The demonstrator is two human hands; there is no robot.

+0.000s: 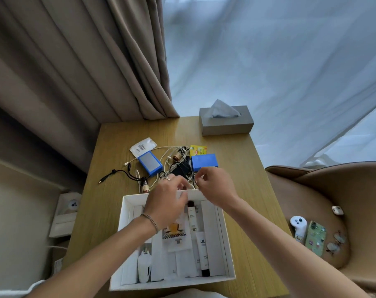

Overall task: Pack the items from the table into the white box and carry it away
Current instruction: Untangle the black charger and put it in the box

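The white box sits at the table's near edge and holds white tubes, sachets and a picture card. Both hands hover over its far rim, at the tangle of white and black cables. My left hand, with a ring and a bracelet, curls its fingers at a white cable. My right hand pinches a cable between thumb and fingers. Beyond lie a blue case with a grey top, a blue box, a yellow packet, a white sachet and two small brown bottles.
A grey tissue box stands at the table's far right corner. Curtains hang behind. An armchair on the right holds a white controller, a phone, glasses and an earbud case. A wall socket is at the left.
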